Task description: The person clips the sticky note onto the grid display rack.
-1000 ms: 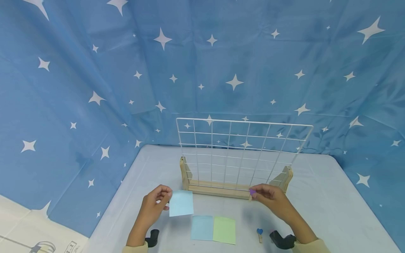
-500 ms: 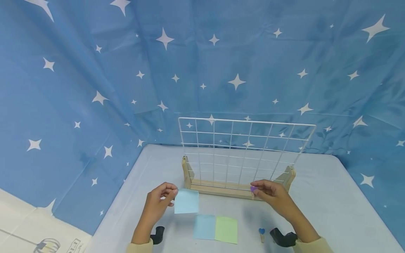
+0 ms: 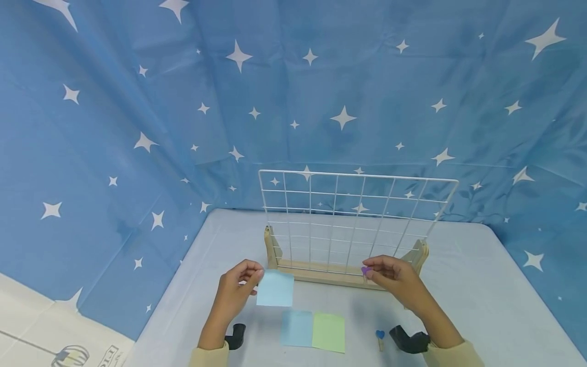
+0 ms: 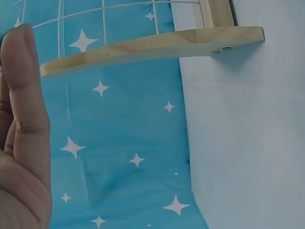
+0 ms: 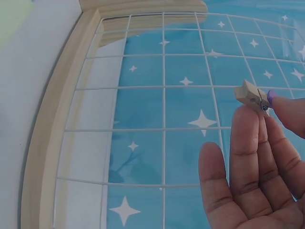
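Note:
My left hand (image 3: 235, 289) pinches a light blue sticky note (image 3: 275, 288) by its upper left corner, above the table and in front of the rack. The left wrist view shows only part of that hand, and the note is out of sight there. Between thumb and fingertips, my right hand (image 3: 395, 279) holds a small wooden clothespin (image 5: 252, 97) with a purple heart (image 3: 365, 270). It is close in front of the white wire grid (image 3: 337, 221), near its lower right. The grid stands tilted in a wooden base (image 3: 321, 275).
A blue sticky note (image 3: 296, 329) and a green sticky note (image 3: 328, 332) lie side by side on the white table (image 3: 229, 234). Right of them lies a clothespin with a blue heart (image 3: 380, 335). A blue star-patterned curtain (image 3: 293, 86) hangs behind the table.
My left hand has moved the light blue note a little right and up. My right hand has lifted the purple-heart clothespin slightly. The view has shifted a little.

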